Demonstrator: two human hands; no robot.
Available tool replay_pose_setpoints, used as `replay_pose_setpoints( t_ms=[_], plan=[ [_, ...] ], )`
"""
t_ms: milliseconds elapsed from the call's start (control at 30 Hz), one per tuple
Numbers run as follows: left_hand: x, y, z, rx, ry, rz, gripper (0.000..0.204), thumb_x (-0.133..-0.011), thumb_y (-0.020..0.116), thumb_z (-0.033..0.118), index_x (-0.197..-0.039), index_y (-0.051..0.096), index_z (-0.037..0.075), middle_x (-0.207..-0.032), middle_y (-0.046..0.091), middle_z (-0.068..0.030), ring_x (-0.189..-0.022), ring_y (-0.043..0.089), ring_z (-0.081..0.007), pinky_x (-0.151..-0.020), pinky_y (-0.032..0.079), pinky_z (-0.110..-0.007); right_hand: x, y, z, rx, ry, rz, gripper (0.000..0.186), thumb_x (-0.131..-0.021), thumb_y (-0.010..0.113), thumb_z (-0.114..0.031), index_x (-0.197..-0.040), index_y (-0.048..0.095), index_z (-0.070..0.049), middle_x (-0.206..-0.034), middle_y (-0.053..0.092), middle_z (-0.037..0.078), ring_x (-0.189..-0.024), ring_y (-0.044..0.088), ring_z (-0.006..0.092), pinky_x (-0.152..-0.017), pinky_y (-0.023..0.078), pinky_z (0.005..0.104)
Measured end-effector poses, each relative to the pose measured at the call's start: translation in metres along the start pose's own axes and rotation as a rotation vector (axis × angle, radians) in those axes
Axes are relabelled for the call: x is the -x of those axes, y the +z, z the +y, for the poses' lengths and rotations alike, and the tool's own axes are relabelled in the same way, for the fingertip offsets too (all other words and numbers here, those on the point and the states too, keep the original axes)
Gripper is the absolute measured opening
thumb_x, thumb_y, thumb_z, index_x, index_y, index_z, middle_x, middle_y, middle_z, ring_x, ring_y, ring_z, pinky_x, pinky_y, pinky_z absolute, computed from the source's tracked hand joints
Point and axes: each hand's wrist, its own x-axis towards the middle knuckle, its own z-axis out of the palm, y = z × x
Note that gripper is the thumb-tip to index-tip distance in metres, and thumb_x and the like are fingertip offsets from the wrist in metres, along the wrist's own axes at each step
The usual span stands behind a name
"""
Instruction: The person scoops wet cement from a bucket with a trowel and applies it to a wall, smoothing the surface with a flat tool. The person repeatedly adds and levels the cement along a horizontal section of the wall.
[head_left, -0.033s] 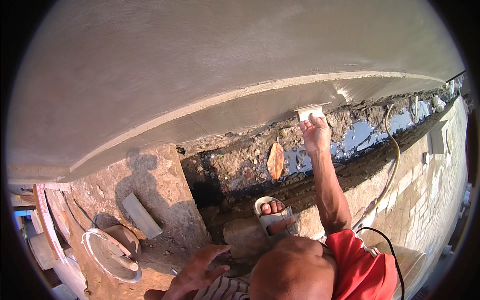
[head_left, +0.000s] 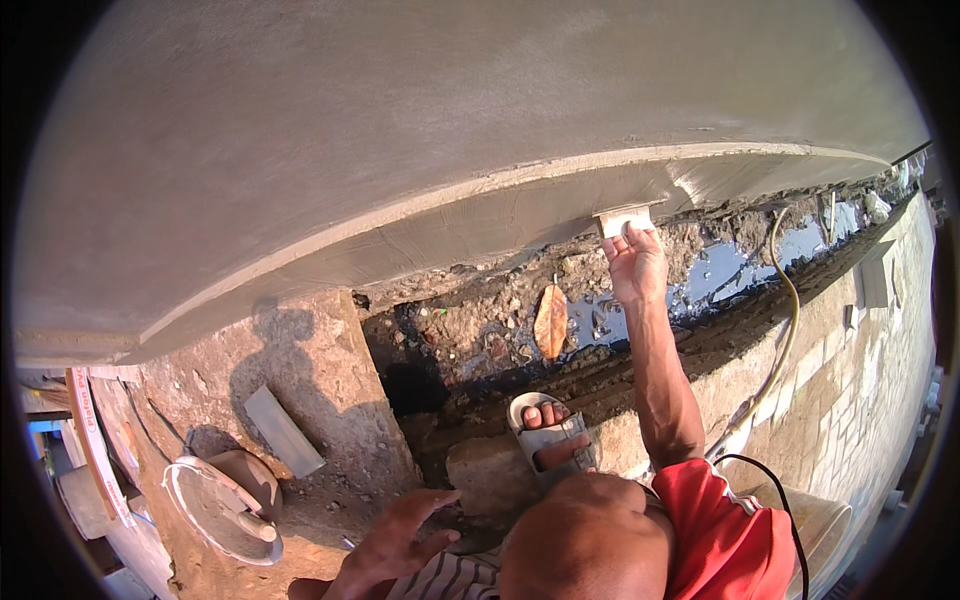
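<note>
My right hand (head_left: 636, 265) reaches out with its fingers closed on a small pale plastering float (head_left: 623, 220). The float's thin edge rests against the lower band of a smooth grey plastered wall (head_left: 480, 226), below a raised ledge (head_left: 500, 181). My left hand (head_left: 405, 535) is near the lower edge, with thumb and fingers apart and nothing seen in it. Left of that hand stands a mortar-smeared bucket (head_left: 172, 495), with a wooden-handled tool (head_left: 256, 526) in it. Between the bucket and the wall lies a grey flat strip (head_left: 284, 432) on the rough slab.
A ditch with dark water (head_left: 735, 270), rubble and a brown dry leaf (head_left: 550, 322) runs below the wall. My sandalled foot (head_left: 550, 435) is at its near edge. A yellowish hose (head_left: 793, 320) crosses on the right, by a paved surface (head_left: 850, 370).
My right hand and the float have shifted very slightly to the right along the wall. My left hand stays in place.
</note>
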Motion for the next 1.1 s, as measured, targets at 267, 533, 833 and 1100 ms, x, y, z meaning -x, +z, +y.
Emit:
replay_pose_setpoints(
  t_ms=[267, 533, 833, 1100],
  plan=[
    [-0.001, 0.001, -0.001, -0.057, 0.056, -0.005, 0.05, -0.08, 0.071, 0.019, -0.124, 0.052, 0.004, -0.115, 0.058, -0.0178, -0.107, 0.055, -0.0355, -0.092, 0.044, -0.042, 0.05, 0.119, -0.104, 0.003, -0.294, -0.281, 0.018, -0.088, 0.056, -0.005, -0.106, 0.052, -0.004, -0.096, 0.059, 0.006, -0.086, 0.059, 0.0191, -0.074, 0.051, 0.0352],
    [0.002, -0.003, 0.005, -0.119, 0.079, 0.037, 0.052, -0.075, 0.076, 0.012, -0.122, 0.054, 0.006, -0.114, 0.058, -0.0153, -0.1, 0.06, -0.0301, -0.085, 0.05, -0.037, 0.056, 0.014, -0.034, -0.007, -0.091, -0.253, 0.028, -0.086, 0.058, -0.007, -0.112, 0.049, -0.007, -0.093, 0.061, 0.003, -0.084, 0.059, 0.015, -0.077, 0.051, 0.0343],
    [0.005, -0.002, 0.004, -0.139, 0.071, 0.038, 0.049, -0.08, 0.071, 0.022, -0.122, 0.053, 0.005, -0.114, 0.059, -0.0174, -0.106, 0.056, -0.036, -0.092, 0.044, -0.043, 0.004, -0.035, 0.079, -0.018, 0.156, -0.049, 0.02, -0.086, 0.054, -0.005, -0.105, 0.051, -0.009, -0.089, 0.059, 0.001, -0.081, 0.059, 0.0171, -0.075, 0.053, 0.038],
    [0.006, -0.001, 0.005, -0.19, 0.141, 0.042, 0.05, -0.08, 0.071, 0.022, -0.123, 0.052, 0.004, -0.112, 0.059, -0.0181, -0.105, 0.056, -0.0364, -0.092, 0.044, -0.044, 0.045, 0.065, 0.006, -0.057, -0.06, -0.15, 0.025, -0.085, 0.057, -0.003, -0.11, 0.051, -0.004, -0.101, 0.062, 0.008, -0.091, 0.063, 0.0212, -0.075, 0.053, 0.0345]
  ],
)
